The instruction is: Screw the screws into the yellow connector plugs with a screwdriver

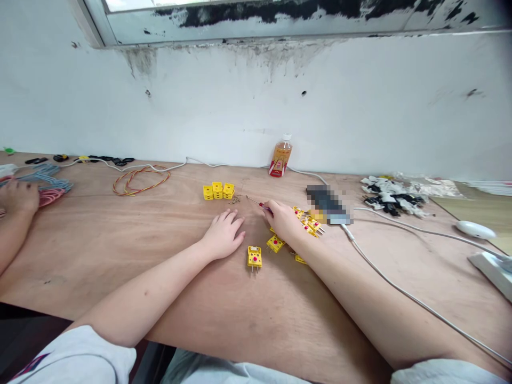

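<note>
My right hand (283, 220) is closed around the red handle of a thin screwdriver (260, 204), whose shaft points left toward a small heap of screws (234, 200). Flat on the table, fingers stretched out, lies my left hand (224, 234) with nothing in it. One yellow two-pin plug (254, 258) with a red dot sits between my hands, pins toward me. More yellow plugs (275, 243) lie under and beside my right wrist, partly hidden by it. Behind the left hand, yellow plug covers (217, 190) stand in short stacks.
A drink bottle (281, 156) stands against the wall. Right of my hand lies a blurred phone (328, 204) on a white cable (384, 277). Black and white parts (394, 197) are heaped farther right. At left are coiled wires (140, 180) and another person's hand (20, 197).
</note>
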Action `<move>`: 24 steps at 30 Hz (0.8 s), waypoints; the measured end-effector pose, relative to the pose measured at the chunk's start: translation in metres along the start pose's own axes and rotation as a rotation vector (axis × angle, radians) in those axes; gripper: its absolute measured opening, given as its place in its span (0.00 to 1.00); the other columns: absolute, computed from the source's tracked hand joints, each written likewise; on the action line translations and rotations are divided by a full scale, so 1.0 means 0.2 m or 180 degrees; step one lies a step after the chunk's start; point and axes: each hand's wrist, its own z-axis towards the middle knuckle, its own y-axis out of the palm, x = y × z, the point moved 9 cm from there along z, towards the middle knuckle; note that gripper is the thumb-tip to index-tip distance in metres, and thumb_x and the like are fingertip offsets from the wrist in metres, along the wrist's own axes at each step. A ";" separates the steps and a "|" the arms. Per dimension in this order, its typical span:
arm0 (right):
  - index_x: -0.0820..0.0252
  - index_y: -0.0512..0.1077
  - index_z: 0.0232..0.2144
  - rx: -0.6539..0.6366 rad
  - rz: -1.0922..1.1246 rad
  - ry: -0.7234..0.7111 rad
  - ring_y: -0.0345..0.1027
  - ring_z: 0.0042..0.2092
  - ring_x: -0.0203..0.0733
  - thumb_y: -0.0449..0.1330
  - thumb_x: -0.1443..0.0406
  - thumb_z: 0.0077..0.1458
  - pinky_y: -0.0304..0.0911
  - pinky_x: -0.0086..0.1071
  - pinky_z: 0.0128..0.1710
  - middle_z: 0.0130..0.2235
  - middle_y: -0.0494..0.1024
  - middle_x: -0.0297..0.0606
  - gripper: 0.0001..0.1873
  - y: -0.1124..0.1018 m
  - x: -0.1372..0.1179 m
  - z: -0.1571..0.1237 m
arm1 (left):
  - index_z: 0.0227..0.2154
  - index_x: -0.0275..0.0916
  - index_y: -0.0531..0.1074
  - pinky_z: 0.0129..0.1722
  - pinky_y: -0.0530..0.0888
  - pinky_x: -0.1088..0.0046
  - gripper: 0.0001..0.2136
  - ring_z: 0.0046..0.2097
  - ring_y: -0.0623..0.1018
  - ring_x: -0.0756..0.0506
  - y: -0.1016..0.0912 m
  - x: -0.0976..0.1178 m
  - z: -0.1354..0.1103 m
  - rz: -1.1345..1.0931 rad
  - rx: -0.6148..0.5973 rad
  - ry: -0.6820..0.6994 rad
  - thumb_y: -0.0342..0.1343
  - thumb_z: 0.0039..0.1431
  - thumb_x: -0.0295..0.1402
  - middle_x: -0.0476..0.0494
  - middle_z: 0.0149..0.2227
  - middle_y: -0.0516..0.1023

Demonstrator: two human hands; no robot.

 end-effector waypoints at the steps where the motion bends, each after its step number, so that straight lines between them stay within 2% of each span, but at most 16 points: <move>1: 0.59 0.75 0.42 0.0056 0.0032 -0.0017 0.78 0.45 0.50 0.56 0.69 0.68 0.65 0.35 0.42 0.45 0.84 0.47 0.08 -0.01 0.00 0.00 | 0.64 0.37 0.70 0.68 0.62 0.46 0.23 0.72 0.62 0.28 0.00 0.00 0.00 0.0001 -0.0009 -0.0002 0.51 0.72 0.42 0.30 0.71 0.64; 6: 0.59 0.75 0.41 0.0393 0.0249 -0.0138 0.79 0.44 0.50 0.54 0.67 0.70 0.68 0.36 0.43 0.43 0.84 0.47 0.10 -0.07 -0.02 -0.02 | 0.63 0.38 0.70 0.69 0.63 0.45 0.23 0.72 0.62 0.29 -0.01 0.00 -0.01 -0.0067 0.0024 -0.0013 0.52 0.71 0.42 0.31 0.71 0.65; 11: 0.58 0.75 0.42 0.0742 0.0450 -0.0404 0.79 0.45 0.48 0.54 0.66 0.71 0.72 0.38 0.46 0.44 0.84 0.46 0.09 -0.11 -0.05 -0.04 | 0.62 0.34 0.70 0.69 0.65 0.48 0.24 0.71 0.65 0.31 -0.02 -0.03 0.00 -0.0322 0.0186 -0.0122 0.55 0.68 0.40 0.28 0.70 0.65; 14: 0.56 0.75 0.43 0.0872 0.0554 -0.0708 0.80 0.46 0.47 0.55 0.66 0.70 0.74 0.39 0.46 0.44 0.84 0.44 0.08 -0.13 -0.08 -0.06 | 0.60 0.35 0.71 0.68 0.67 0.51 0.22 0.69 0.68 0.33 -0.04 -0.12 0.01 -0.0483 0.0455 -0.0532 0.56 0.66 0.36 0.29 0.68 0.67; 18: 0.55 0.75 0.44 0.0940 0.0749 -0.1298 0.81 0.44 0.45 0.56 0.66 0.70 0.77 0.38 0.44 0.44 0.84 0.43 0.07 -0.16 -0.17 -0.09 | 0.56 0.37 0.75 0.69 0.65 0.47 0.18 0.70 0.67 0.32 -0.06 -0.27 0.00 -0.0494 0.0608 -0.1321 0.57 0.66 0.36 0.31 0.67 0.70; 20: 0.55 0.75 0.45 0.0972 0.0766 -0.1520 0.82 0.44 0.44 0.57 0.67 0.70 0.78 0.37 0.44 0.44 0.85 0.43 0.06 -0.18 -0.21 -0.12 | 0.54 0.39 0.76 0.69 0.64 0.45 0.17 0.70 0.66 0.31 -0.07 -0.29 -0.01 -0.0526 0.0615 -0.1452 0.60 0.65 0.37 0.32 0.67 0.70; 24: 0.56 0.75 0.45 0.1029 0.0768 -0.1785 0.83 0.44 0.43 0.59 0.68 0.69 0.80 0.36 0.43 0.45 0.85 0.44 0.06 -0.21 -0.26 -0.15 | 0.52 0.43 0.77 0.67 0.65 0.45 0.16 0.68 0.69 0.32 -0.10 -0.28 -0.01 -0.0695 0.0721 -0.1364 0.64 0.63 0.37 0.36 0.64 0.73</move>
